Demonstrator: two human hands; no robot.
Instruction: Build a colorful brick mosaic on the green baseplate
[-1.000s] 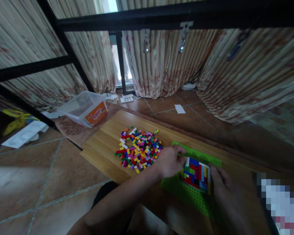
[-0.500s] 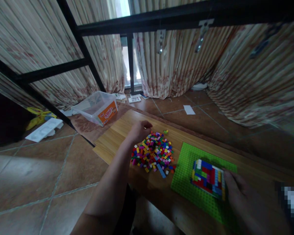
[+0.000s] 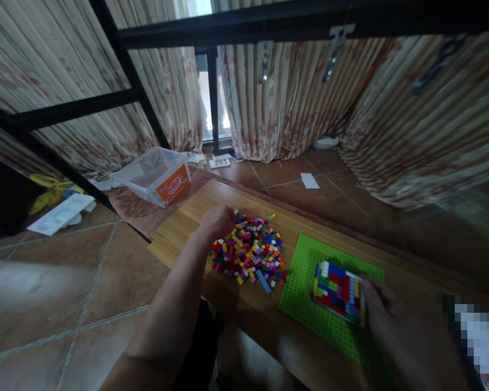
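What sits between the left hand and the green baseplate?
In the head view, between the left hand and the green baseplate lies the pile of loose bricks, then a narrow strip of wooden tabletop.

The counter (image 3: 189, 224) was just plain wood with a visible grain, running slantwise across the view. A messy heap of little bricks (image 3: 261, 244) in loads of colours sat loose on it, with a long blue brick (image 3: 263, 281) at the near edge. Right beside that, a green studded baseplate (image 3: 299, 296) lay flat on the wood.
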